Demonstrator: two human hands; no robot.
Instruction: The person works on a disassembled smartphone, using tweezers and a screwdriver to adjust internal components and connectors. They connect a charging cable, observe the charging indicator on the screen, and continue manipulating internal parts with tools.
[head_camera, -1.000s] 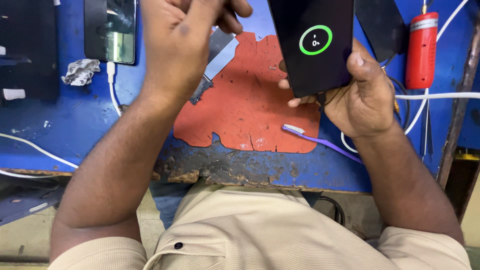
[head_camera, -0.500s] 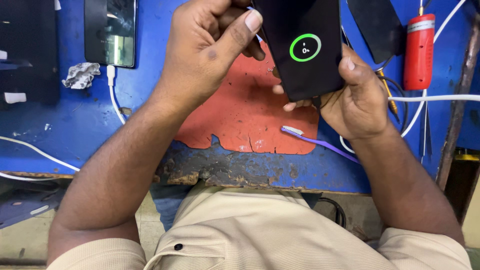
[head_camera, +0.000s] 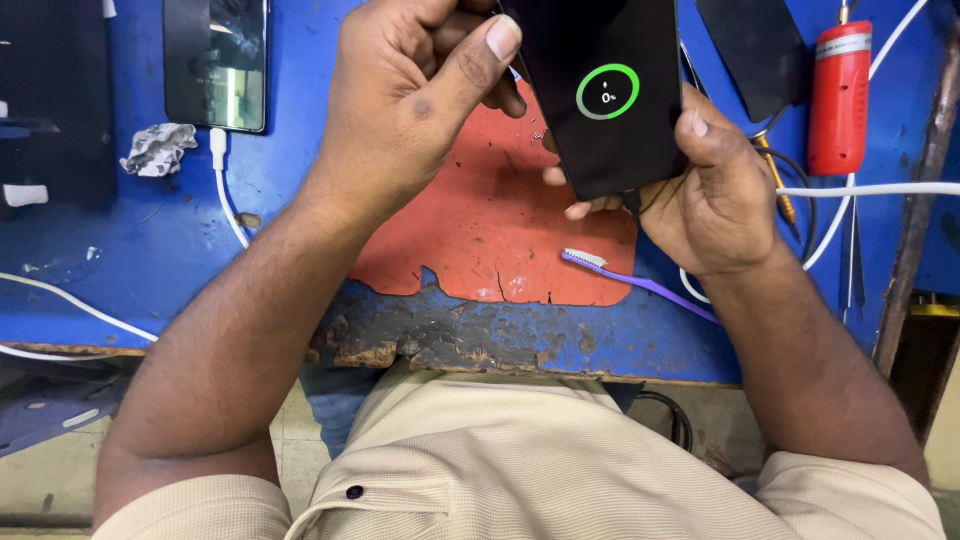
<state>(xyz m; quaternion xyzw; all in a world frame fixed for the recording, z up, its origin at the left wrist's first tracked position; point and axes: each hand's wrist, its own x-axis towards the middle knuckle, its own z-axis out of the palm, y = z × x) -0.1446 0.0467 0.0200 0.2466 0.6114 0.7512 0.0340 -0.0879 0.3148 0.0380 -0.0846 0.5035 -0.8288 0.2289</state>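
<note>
Head view: right hand (head_camera: 715, 190) gripping black phone (head_camera: 600, 90) above red mat (head_camera: 490, 230); left hand (head_camera: 410, 95) now closed in, thumb at the phone's edge, blade gone from view.

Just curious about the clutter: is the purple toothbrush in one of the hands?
No, the toothbrush lies on the bench, below the right hand, which holds the phone.

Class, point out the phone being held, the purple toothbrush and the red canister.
phone (head_camera: 610, 110): head view, dark screen below the green ring.
toothbrush (head_camera: 640, 283): head view, purple handle.
canister (head_camera: 838, 100): head view, red body.
</note>
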